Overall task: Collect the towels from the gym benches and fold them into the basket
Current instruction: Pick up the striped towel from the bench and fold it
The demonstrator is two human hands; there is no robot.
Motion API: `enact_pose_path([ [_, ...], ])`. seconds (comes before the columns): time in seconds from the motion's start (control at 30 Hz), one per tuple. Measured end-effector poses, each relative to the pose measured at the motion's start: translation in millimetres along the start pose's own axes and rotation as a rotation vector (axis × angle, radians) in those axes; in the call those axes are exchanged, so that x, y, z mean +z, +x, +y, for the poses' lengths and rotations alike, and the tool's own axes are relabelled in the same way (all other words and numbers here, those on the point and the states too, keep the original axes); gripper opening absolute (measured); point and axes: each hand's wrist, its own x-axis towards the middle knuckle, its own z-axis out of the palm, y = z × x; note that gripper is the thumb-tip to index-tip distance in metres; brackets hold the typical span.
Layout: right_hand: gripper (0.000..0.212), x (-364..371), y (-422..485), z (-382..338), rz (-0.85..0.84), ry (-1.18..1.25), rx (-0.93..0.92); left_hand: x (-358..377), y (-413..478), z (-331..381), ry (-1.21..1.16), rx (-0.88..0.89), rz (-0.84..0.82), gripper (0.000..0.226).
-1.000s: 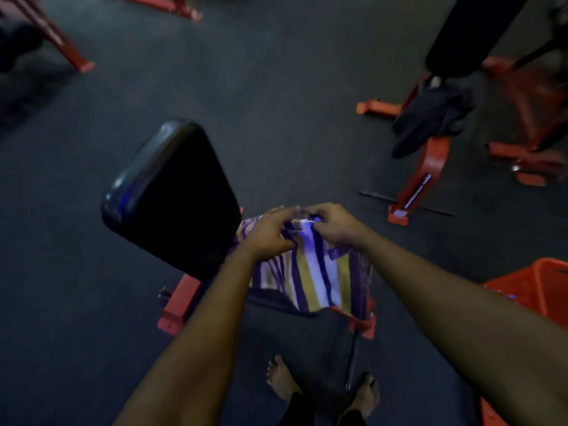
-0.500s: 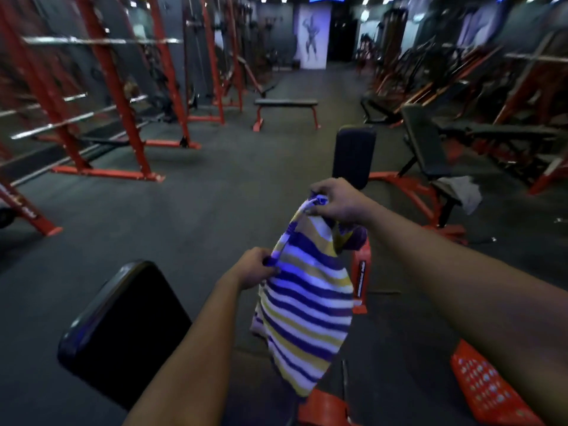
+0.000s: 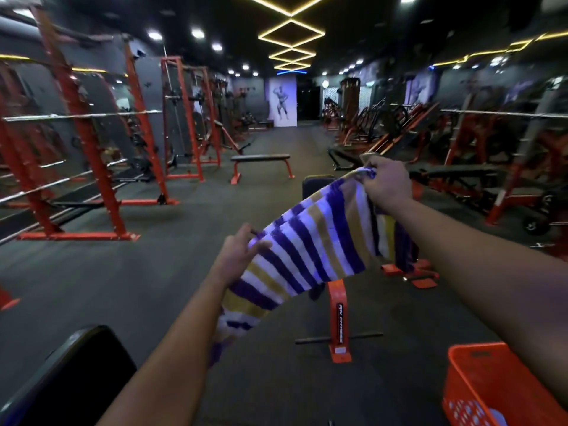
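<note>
Okay, striped towel [image 3: 310, 241] is up in the air, stretched on a slant between both hands, clear of the black padded desk [image 3: 76, 379] at lower left. Right grip [image 3: 387, 182] is a fist clamped round a bunched top corner. Left grip [image 3: 236, 253] pinches the lower edge, thumb and fingers curled on it. One slack tail hangs below the left forearm, and another fold droops under the right wrist. Orange basket [image 3: 491, 395] sits on the floor [image 3: 153, 287] at lower right, partly under the right forearm. Something pale shows through its holes; cannot tell what.

Step, as I judge it: spreading the towel to start the fold. Nothing of this towel is in the basket yet.

Risks:
- Left pinch looks shallow, right at the hem. If it slips, that end likely swings down onto the floor.
- Right grip holds a wad, not a clean corner, so the fold would probably come out skewed.
- The hanging tail is near the orange bench foot [image 3: 338, 318] and could snag or drag as the towel is lowered.
- The basket is low and half hidden by the arm, so a blind drop may miss the rim.
</note>
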Motion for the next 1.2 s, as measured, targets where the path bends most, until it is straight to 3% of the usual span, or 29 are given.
enact_pose_path([
  [0.13, 0.017, -5, -1, 28, 0.073, -0.08, 0.113, -26, 20, 12, 0.375, 0.071, -0.269, 0.038],
  [0.2, 0.017, -7, -4, 36, 0.1, -0.112, 0.149, -34, 23, -2, 0.446, 0.008, -0.254, 0.039],
  [0.27, 0.01, -5, -7, 44, 0.064, -0.157, 0.179, -40, 25, -20, 0.401, -0.102, -0.181, 0.022],
  [0.37, 0.022, 12, -13, 50, -0.131, -0.218, 0.359, -38, 30, -31, 0.4, -0.278, -0.087, 0.022],
  [0.43, 0.043, 26, -23, 42, -0.37, -0.271, 0.435, -31, 35, -30, 0.444, -0.372, -0.132, 0.027],
  [0.47, 0.04, 32, -29, 35, -0.516, -0.266, 0.433, -27, 37, -26, 0.453, -0.396, -0.164, 0.031],
  [0.53, 0.018, 47, -45, 20, -0.735, -0.134, 0.414, -18, 39, -15, 0.45, -0.413, -0.241, 0.042],
  [0.73, 0.019, 99, -74, -17, -1.01, 0.308, 0.105, 8, 43, 28, 0.277, -0.395, -0.302, 0.034],
  [0.87, 0.019, 105, -82, -47, -1.082, 0.52, 0.087, 14, 37, 42, -0.033, -0.398, -0.405, 0.014],
  [0.9, 0.018, 104, -82, -51, -1.098, 0.534, 0.084, 13, 37, 42, -0.117, -0.432, -0.412, 0.017],
  [0.97, 0.035, 102, -81, -55, -1.131, 0.509, 0.055, 12, 37, 44, -0.214, -0.496, -0.417, 0.022],
  [1.03, 0.045, 98, -82, -58, -1.136, 0.445, -0.02, 10, 36, 50, -0.286, -0.557, -0.436, 0.009],
  [1.13, 0.042, 100, -84, -57, -1.075, 0.329, -0.148, 9, 36, 57, -0.4, -0.63, -0.465, 0.025],
  [1.2, 0.036, 100, -85, -55, -1.02, 0.222, -0.227, 12, 37, 55, -0.409, -0.596, -0.449, 0.013],
])
